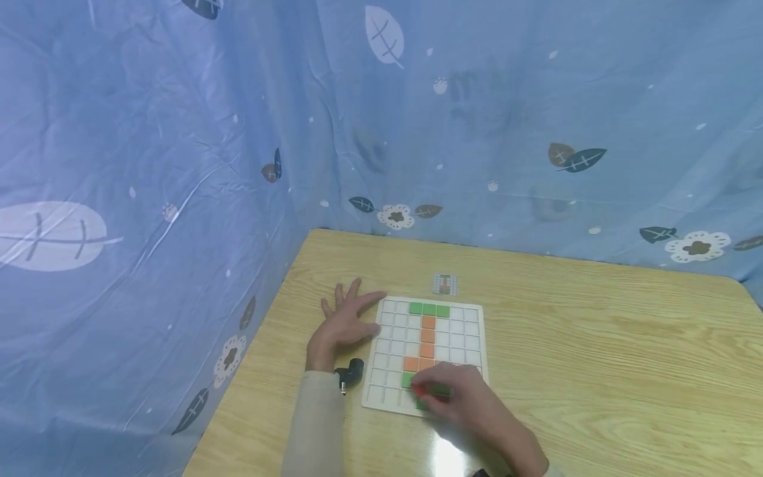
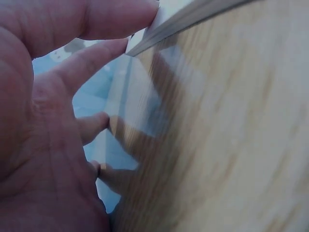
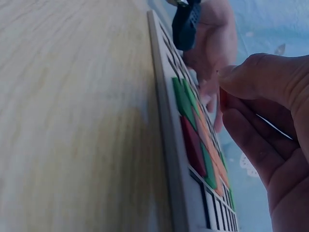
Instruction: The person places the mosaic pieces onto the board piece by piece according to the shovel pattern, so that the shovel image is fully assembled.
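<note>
A white gridded board (image 1: 390, 391) lies on the wooden table, with square tiles set in its cells. Three green tiles (image 1: 429, 309) form a row at the far side, and orange tiles (image 1: 427, 336) run in a column below it. My left hand (image 1: 344, 324) is spread at the board's left edge, its thumb and index finger touching the rim. Over the near part of the board, my right hand (image 1: 471, 397) pinches a small red tile (image 3: 223, 99) between thumb and fingers. Beneath it, a dark red tile (image 3: 193, 147) sits in the board beside a green tile (image 3: 182, 96). The right hand hides some near cells.
A small card (image 1: 445, 284) with a tile pattern lies just beyond the board. The black wrist camera (image 1: 350, 374) is by the left wrist. Blue patterned cloth (image 1: 477, 132) hangs behind and to the left of the table (image 1: 596, 344).
</note>
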Demonstrator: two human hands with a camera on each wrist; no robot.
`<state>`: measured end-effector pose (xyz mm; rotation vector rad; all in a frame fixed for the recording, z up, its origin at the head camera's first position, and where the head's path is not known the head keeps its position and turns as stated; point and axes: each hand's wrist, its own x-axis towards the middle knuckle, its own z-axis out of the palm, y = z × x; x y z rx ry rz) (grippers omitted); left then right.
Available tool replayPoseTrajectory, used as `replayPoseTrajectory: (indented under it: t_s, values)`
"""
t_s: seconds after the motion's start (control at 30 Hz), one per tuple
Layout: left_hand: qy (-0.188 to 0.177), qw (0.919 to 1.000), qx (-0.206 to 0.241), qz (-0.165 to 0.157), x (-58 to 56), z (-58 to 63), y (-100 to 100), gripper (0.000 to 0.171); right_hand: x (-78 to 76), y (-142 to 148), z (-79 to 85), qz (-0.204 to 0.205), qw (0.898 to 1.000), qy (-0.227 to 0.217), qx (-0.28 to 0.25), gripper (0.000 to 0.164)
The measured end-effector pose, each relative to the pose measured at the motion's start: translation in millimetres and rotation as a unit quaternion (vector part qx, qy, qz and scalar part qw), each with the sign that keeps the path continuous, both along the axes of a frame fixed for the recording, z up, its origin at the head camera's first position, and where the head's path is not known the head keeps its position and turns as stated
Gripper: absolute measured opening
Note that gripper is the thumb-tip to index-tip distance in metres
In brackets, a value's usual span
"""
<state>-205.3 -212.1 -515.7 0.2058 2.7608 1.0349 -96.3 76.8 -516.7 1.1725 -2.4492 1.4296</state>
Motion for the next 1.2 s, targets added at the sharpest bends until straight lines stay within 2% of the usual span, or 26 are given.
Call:
replayPoseTrajectory:
  t_s: [0.13, 0.23, 0.3, 0.47, 0.63, 0.9, 1.0, 1.2]
  values:
    - [0.004, 0.9999, -0.009, -0.001, -0.4, 1.0, 1.6, 0.079, 3.4, -4.0, -0.9, -0.01, 0.998, -0.057, 0.017, 0.031]
    - [0.007, 0.9998, -0.021, -0.003, -0.3, 1.6, 2.5, 0.079, 6.8, -7.3, 0.9, -0.032, 0.993, -0.104, 0.053, 0.031]
    - [0.008, 0.9997, -0.024, -0.004, 0.1, 2.5, 3.3, 0.079, 8.7, -9.8, 2.2, -0.044, 0.99, -0.113, 0.078, 0.03]
    - [0.008, 0.9997, -0.025, -0.002, 0.1, 0.9, 4.5, 0.079, 9.8, -12.1, 0.7, -0.064, 0.988, -0.078, 0.114, 0.031]
    - [0.008, 0.9995, -0.031, 0.0, -0.8, -0.5, 4.5, 0.079, 6.6, -10.7, -2.4, -0.065, 0.99, -0.036, 0.121, 0.03]
    - [0.004, 0.9993, -0.036, -0.005, -1.3, 1.2, 6.1, 0.075, 9.1, -13.6, 0.2, -0.07, 0.988, -0.031, 0.135, 0.027]
    - [0.004, 0.9993, -0.036, -0.005, -1.5, 1.5, 6.7, 0.074, 9.3, -15.6, 0.8, -0.069, 0.989, -0.02, 0.132, 0.024]
    - [0.005, 0.9993, -0.038, -0.004, -1.4, 1.7, 7.3, 0.075, 7.2, -17.9, -1.3, -0.059, 0.991, 0.033, 0.117, 0.021]
